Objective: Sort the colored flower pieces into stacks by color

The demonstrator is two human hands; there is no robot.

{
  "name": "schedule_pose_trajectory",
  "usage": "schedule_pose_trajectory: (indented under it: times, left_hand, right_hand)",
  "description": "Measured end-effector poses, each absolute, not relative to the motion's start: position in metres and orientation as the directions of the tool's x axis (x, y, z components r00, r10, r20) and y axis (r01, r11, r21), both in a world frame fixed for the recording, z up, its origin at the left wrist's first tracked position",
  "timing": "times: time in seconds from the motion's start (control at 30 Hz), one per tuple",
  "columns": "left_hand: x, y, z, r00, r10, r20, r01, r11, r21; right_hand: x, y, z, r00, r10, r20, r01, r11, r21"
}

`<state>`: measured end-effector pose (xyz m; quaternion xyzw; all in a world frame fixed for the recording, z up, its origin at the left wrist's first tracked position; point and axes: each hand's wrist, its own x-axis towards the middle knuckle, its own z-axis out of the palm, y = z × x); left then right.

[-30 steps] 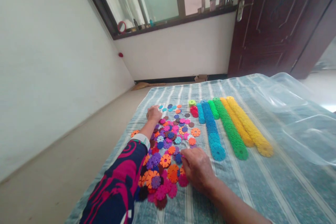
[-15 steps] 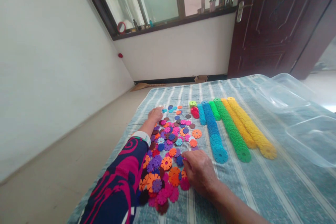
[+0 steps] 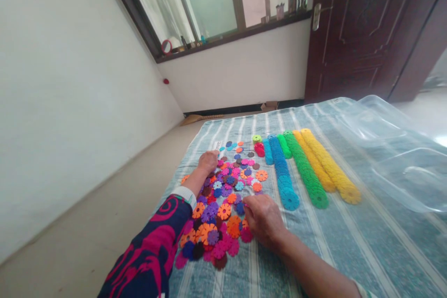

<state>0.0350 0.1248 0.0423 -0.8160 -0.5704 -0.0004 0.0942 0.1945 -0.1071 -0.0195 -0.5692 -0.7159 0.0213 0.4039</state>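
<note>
Loose flower-shaped plastic discs (image 3: 224, 211) lie in a spread pile of orange, purple, pink, blue and brown on the striped cloth. My left hand (image 3: 208, 161) reaches to the far left side of the pile, its fingers curled down beside a small light blue disc (image 3: 222, 149); whatever may be in them is hidden. At the pile's right side, my right hand (image 3: 264, 220) is closed in a pinch, with a pink bit of a flower disc showing at the fingertips. A dark blue disc (image 3: 240, 208) lies just beside those fingertips.
Overlapping discs form rows to the right: blue (image 3: 282, 167), green (image 3: 307, 172) and yellow (image 3: 330, 165), plus short light blue, bright green and red ones. Two clear plastic containers (image 3: 375, 118) stand at the right. The striped cloth (image 3: 352, 251) ends at the left above the floor.
The view has shifted slightly, moving the scene a little in the picture. Both hands keep nearly the same places by the pile; the left hand sits slightly nearer the light blue discs.
</note>
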Motion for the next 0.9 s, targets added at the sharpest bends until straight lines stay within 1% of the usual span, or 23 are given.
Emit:
schedule_pose_trajectory:
  times: [0.07,0.1,0.13,0.2,0.3,0.37,0.47,0.57,0.63,0.7,0.9]
  left_hand:
    - [0.039,0.123,0.045,0.335,0.93,0.151,0.94,-0.319,-0.122]
    - [0.042,0.122,0.045,0.339,0.924,0.179,0.941,-0.33,-0.079]
    - [0.046,0.12,0.046,0.351,0.913,0.207,0.935,-0.355,-0.015]
    - [0.057,0.115,0.044,0.381,0.888,0.258,0.89,-0.427,0.157]
    - [0.08,0.101,0.04,0.409,0.874,0.264,0.777,-0.485,0.402]
    - [0.098,0.09,0.038,0.414,0.876,0.246,0.705,-0.48,0.522]
    - [0.124,0.074,0.036,0.429,0.874,0.226,0.612,-0.466,0.639]
    - [0.144,0.062,0.031,0.434,0.884,0.174,0.554,-0.414,0.722]
    - [0.155,0.057,0.027,0.436,0.89,0.134,0.536,-0.376,0.756]
    - [0.164,0.054,0.022,0.442,0.888,0.126,0.534,-0.374,0.758]
    - [0.178,0.056,0.013,0.441,0.882,0.166,0.546,-0.411,0.73]
  right_hand:
    - [0.194,-0.107,-0.017,-0.027,0.844,0.536,0.801,0.339,-0.493]
    - [0.194,-0.107,-0.016,-0.028,0.849,0.528,0.805,0.333,-0.492]
    - [0.194,-0.107,-0.015,-0.03,0.852,0.523,0.809,0.329,-0.488]
    - [0.194,-0.107,-0.014,-0.038,0.853,0.521,0.814,0.329,-0.479]
    - [0.195,-0.106,-0.013,-0.04,0.847,0.531,0.817,0.334,-0.471]
    - [0.195,-0.106,-0.012,-0.04,0.846,0.531,0.821,0.331,-0.465]
    - [0.195,-0.106,-0.011,-0.047,0.848,0.528,0.83,0.328,-0.451]
    - [0.196,-0.106,-0.01,-0.05,0.848,0.527,0.834,0.326,-0.446]
    - [0.196,-0.106,-0.01,-0.054,0.851,0.522,0.834,0.326,-0.445]
    - [0.196,-0.106,-0.009,-0.058,0.855,0.515,0.838,0.322,-0.441]
    - [0.196,-0.106,-0.009,-0.057,0.859,0.51,0.851,0.309,-0.425]
